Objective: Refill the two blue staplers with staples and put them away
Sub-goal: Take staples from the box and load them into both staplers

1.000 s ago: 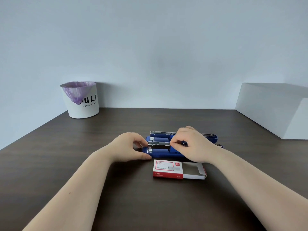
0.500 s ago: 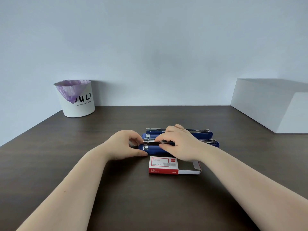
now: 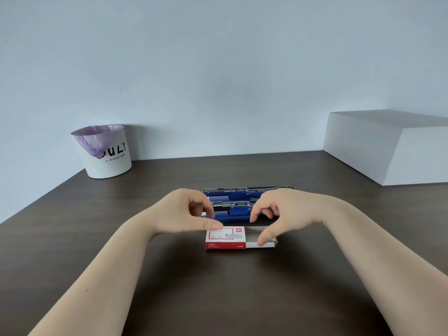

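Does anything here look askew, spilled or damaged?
Nothing stands out. Both blue staplers lie parallel on the table, the staple box sits with its tray slid partly out, and the bin stands upright. No spill shows.

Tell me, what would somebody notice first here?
Probably the two hands, left hand and right hand, meeting mid-table over a red-and-white staple box whose tray is slid partly out. Just behind lie two blue staplers, side by side. A white bin with a purple liner stands far left.
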Demonstrator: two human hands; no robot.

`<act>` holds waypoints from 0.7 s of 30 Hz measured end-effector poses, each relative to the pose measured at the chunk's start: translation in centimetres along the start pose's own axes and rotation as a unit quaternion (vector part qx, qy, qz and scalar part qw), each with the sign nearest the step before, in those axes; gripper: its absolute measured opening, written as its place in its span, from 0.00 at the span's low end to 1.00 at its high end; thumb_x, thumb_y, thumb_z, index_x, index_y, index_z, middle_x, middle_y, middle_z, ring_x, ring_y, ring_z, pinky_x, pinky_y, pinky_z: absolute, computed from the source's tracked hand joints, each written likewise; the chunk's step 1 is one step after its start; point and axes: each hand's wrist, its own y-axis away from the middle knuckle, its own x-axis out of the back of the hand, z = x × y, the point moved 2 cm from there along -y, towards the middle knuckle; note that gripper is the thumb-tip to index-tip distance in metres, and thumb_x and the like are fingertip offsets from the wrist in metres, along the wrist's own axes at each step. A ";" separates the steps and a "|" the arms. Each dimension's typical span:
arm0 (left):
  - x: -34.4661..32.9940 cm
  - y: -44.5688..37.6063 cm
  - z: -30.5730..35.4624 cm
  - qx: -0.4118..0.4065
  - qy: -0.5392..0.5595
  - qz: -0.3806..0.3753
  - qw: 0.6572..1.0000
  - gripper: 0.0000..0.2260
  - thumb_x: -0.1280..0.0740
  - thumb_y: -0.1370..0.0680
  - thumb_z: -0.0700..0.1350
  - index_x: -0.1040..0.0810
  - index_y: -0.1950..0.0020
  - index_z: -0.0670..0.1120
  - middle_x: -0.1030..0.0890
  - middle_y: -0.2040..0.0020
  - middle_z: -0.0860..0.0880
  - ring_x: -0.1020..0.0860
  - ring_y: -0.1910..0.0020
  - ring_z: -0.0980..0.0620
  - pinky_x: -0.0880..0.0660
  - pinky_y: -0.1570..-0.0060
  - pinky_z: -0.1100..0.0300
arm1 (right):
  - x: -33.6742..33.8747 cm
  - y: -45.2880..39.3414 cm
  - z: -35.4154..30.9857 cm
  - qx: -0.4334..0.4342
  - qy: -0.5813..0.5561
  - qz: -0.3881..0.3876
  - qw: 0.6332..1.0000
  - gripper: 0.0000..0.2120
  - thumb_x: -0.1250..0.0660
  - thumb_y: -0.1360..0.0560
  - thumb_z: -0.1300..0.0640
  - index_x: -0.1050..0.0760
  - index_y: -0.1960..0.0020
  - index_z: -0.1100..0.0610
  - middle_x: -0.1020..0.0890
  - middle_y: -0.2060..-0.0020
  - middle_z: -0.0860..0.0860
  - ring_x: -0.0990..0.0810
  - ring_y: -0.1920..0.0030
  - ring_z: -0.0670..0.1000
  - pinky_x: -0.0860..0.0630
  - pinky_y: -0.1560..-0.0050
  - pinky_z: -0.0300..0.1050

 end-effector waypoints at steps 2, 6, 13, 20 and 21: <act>-0.7 -0.1 0.2 0.002 -0.021 -0.062 0.998 0.13 0.23 0.35 0.54 0.17 0.55 0.51 0.27 0.72 0.54 0.31 0.72 0.58 0.34 0.69 0.67 | -0.3 0.0 0.1 -0.014 0.013 -0.038 0.999 0.25 0.25 0.39 0.39 0.25 0.44 0.42 0.22 0.54 0.50 0.26 0.63 0.43 0.26 0.58 0.42; -1.5 -0.1 0.0 0.031 -0.024 -0.124 0.992 0.19 0.22 0.37 0.54 0.20 0.49 0.54 0.23 0.68 0.54 0.27 0.70 0.58 0.32 0.65 0.64 | -0.6 0.2 0.2 -0.027 -0.064 -0.088 0.994 0.24 0.23 0.37 0.47 0.27 0.43 0.42 0.22 0.53 0.44 0.19 0.67 0.43 0.22 0.61 0.37; -1.8 -0.4 0.2 0.046 -0.015 -0.143 0.989 0.20 0.21 0.37 0.51 0.21 0.47 0.53 0.19 0.65 0.50 0.23 0.69 0.55 0.28 0.69 0.70 | -1.3 -0.4 -0.6 0.009 -0.112 -0.037 0.993 0.21 0.24 0.34 0.53 0.25 0.44 0.43 0.21 0.68 0.31 0.17 0.60 0.43 0.27 0.58 0.33; -2.3 -0.5 0.7 0.028 -0.043 -0.143 0.988 0.18 0.22 0.37 0.55 0.25 0.52 0.60 0.20 0.65 0.54 0.23 0.67 0.57 0.26 0.64 0.64 | -1.8 -0.8 -1.1 0.027 -0.122 -0.026 0.992 0.26 0.24 0.34 0.53 0.29 0.40 0.42 0.22 0.52 0.41 0.18 0.61 0.40 0.21 0.51 0.38; -2.4 -0.5 0.7 0.027 -0.044 -0.141 0.989 0.19 0.22 0.37 0.55 0.25 0.51 0.60 0.20 0.65 0.55 0.23 0.67 0.57 0.27 0.64 0.64 | -1.8 -0.8 -1.1 0.027 -0.127 -0.028 0.991 0.25 0.24 0.34 0.53 0.28 0.41 0.42 0.21 0.52 0.41 0.18 0.62 0.41 0.21 0.52 0.38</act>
